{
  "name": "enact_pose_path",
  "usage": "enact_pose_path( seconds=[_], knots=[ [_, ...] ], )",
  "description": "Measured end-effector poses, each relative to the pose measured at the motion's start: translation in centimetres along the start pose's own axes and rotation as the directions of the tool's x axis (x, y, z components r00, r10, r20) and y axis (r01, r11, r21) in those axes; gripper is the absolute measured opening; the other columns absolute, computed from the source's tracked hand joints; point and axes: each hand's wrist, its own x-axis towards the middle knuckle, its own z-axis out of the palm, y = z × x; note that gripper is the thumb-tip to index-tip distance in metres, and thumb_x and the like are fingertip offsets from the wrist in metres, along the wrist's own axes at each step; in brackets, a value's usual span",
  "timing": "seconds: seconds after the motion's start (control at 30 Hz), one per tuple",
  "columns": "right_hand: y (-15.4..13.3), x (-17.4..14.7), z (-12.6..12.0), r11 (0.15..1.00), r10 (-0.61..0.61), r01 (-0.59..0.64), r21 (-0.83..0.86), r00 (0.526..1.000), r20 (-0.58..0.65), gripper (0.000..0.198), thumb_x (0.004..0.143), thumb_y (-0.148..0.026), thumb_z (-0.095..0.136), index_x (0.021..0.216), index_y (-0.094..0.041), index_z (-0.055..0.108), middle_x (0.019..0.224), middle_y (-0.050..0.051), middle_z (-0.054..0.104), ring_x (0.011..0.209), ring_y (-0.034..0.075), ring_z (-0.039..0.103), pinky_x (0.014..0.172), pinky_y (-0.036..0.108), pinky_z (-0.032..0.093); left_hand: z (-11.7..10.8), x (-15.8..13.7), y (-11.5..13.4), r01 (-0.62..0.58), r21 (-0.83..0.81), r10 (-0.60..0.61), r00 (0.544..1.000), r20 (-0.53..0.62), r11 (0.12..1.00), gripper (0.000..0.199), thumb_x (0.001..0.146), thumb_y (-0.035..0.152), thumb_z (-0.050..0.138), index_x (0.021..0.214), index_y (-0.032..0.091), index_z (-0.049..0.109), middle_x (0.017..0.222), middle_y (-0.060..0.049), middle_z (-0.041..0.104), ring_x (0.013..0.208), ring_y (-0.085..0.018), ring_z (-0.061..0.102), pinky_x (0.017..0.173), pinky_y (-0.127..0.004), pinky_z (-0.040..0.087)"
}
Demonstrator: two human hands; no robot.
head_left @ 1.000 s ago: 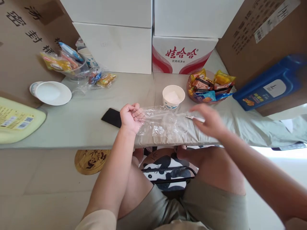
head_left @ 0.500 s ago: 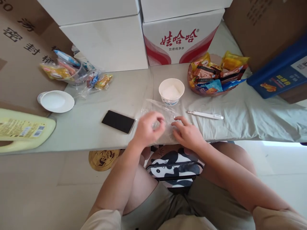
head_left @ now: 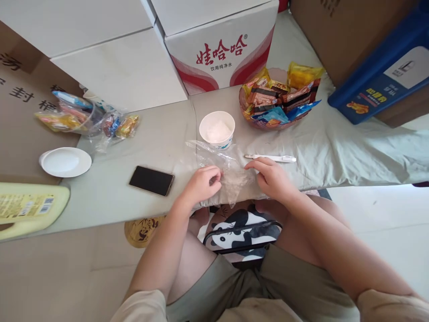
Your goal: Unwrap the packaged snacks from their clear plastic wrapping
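Left hand (head_left: pixel 203 183) has shifted clear of the phone (head_left: pixel 151 180), nearer the right hand (head_left: pixel 271 176) | clear plastic film (head_left: pixel 234 179) lies crumpled on the tabletop (head_left: pixel 164 134) between them, before the paper cup (head_left: pixel 221 146) | fingers bent at its edges; whether either grip pinches, I can't tell | white tool (head_left: pixel 278 158) beside right fingers

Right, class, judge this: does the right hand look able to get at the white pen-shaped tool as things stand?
Probably yes: the white pen-shaped tool lies just beyond the right hand, and nothing seems to lie on top of it.
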Motion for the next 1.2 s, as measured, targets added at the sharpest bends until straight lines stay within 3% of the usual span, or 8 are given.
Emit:
enact_pose_path(
  seconds=[0.17, 0.3, 0.47, 0.63, 0.83, 0.97, 1.1, 1.2],
  knots=[
    [0.3, 0.0, 0.8, 0.970, -0.179, 0.192, -0.146, 0.979, 0.099, 0.057, 0.079, -0.003, 0.049, 0.127, -0.030, 0.064, 0.145, 0.007, 0.053, 0.136, 0.033, 0.044, 0.109, 0.056, 0.039, -0.3, 0.1, -0.5, 0.064, -0.146, -0.070, 0.997, -0.035, 0.987, 0.012, 0.065, 0.018, 0.047, 0.058, 0.023, 0.039, 0.073, -0.003, 0.061, 0.095, -0.025, 0.065, 0.081, -0.036, 0.046],
    [-0.2, 0.1, 1.4, 0.949, -0.270, 0.289, -0.129, 0.952, 0.146, 0.016, 0.087, -0.021, 0.059, 0.088, -0.028, 0.073, 0.128, 0.003, 0.067, 0.138, 0.035, 0.044, 0.114, 0.063, 0.026, -0.3, 0.0, -0.7, 0.050, -0.207, -0.070, 0.994, -0.088, 0.977, 0.009, 0.064, 0.020, 0.049, 0.057, 0.022, 0.043, 0.071, -0.003, 0.062, 0.090, -0.025, 0.065, 0.082, -0.037, 0.046],
    [-0.6, 0.3, 0.7, 0.994, -0.111, 0.111, -0.008, 0.993, -0.045, 0.015, 0.092, -0.026, 0.052, 0.086, -0.026, 0.066, 0.102, 0.004, 0.074, 0.124, 0.031, 0.057, 0.108, 0.058, 0.030, -0.8, -0.4, -1.1, 0.065, -0.422, -0.177, 0.956, -0.233, 0.904, 0.011, 0.065, 0.023, 0.053, 0.055, 0.022, 0.047, 0.063, -0.001, 0.057, 0.083, -0.023, 0.063, 0.083, -0.036, 0.046],
    [-0.5, 0.6, 0.0, 0.991, -0.021, 0.032, 0.132, 0.997, -0.079, 0.021, 0.087, -0.019, 0.046, 0.099, -0.025, 0.061, 0.096, 0.006, 0.071, 0.096, 0.025, 0.065, 0.090, 0.044, 0.046, -0.9, -0.5, -1.4, -0.035, -0.704, -0.315, 0.878, -0.361, 0.709, 0.013, 0.069, 0.025, 0.057, 0.059, 0.021, 0.050, 0.058, 0.001, 0.054, 0.065, -0.016, 0.056, 0.079, -0.032, 0.048],
    [-1.1, 0.4, 0.7, 0.929, -0.338, 0.321, 0.185, 0.938, 0.072, 0.067, 0.066, -0.011, 0.048, 0.132, -0.022, 0.050, 0.137, 0.012, 0.057, 0.131, 0.030, 0.049, 0.110, 0.052, 0.035, -1.2, 0.1, -1.1, -0.138, -0.847, -0.452, 0.795, -0.404, 0.513, 0.011, 0.065, 0.021, 0.058, 0.062, 0.020, 0.048, 0.055, 0.002, 0.052, 0.055, -0.012, 0.051, 0.061, -0.023, 0.046],
    [-0.7, 0.2, 1.2, 0.905, -0.376, 0.342, 0.253, 0.921, 0.100, 0.073, 0.075, -0.027, 0.060, 0.144, -0.022, 0.039, 0.148, 0.016, 0.047, 0.140, 0.035, 0.040, 0.115, 0.057, 0.030, -1.8, 0.4, -1.6, -0.275, -0.867, -0.576, 0.658, -0.485, 0.416, 0.016, 0.069, 0.023, 0.059, 0.063, 0.021, 0.044, 0.055, 0.004, 0.046, 0.052, -0.011, 0.049, 0.061, -0.024, 0.049],
    [-0.4, 0.4, 1.9, 0.897, -0.393, 0.356, 0.262, 0.913, 0.107, 0.091, 0.075, -0.056, 0.072, 0.148, -0.019, 0.034, 0.149, 0.020, 0.045, 0.142, 0.038, 0.037, 0.115, 0.058, 0.030, -2.2, 0.3, -2.3, -0.370, -0.824, -0.620, 0.542, -0.567, 0.430, 0.014, 0.068, 0.024, 0.058, 0.064, 0.021, 0.045, 0.053, 0.004, 0.046, 0.052, -0.011, 0.049, 0.061, -0.024, 0.050],
    [-1.0, 0.5, 3.0, 0.882, -0.426, 0.391, 0.263, 0.900, 0.091, 0.095, 0.074, -0.067, 0.070, 0.148, -0.019, 0.035, 0.148, 0.020, 0.047, 0.142, 0.037, 0.037, 0.116, 0.058, 0.030, -2.1, 0.1, -2.5, -0.362, -0.778, -0.585, 0.516, -0.626, 0.513, 0.016, 0.068, 0.028, 0.060, 0.065, 0.021, 0.046, 0.053, 0.004, 0.048, 0.053, -0.011, 0.050, 0.061, -0.025, 0.049]
  ],
)
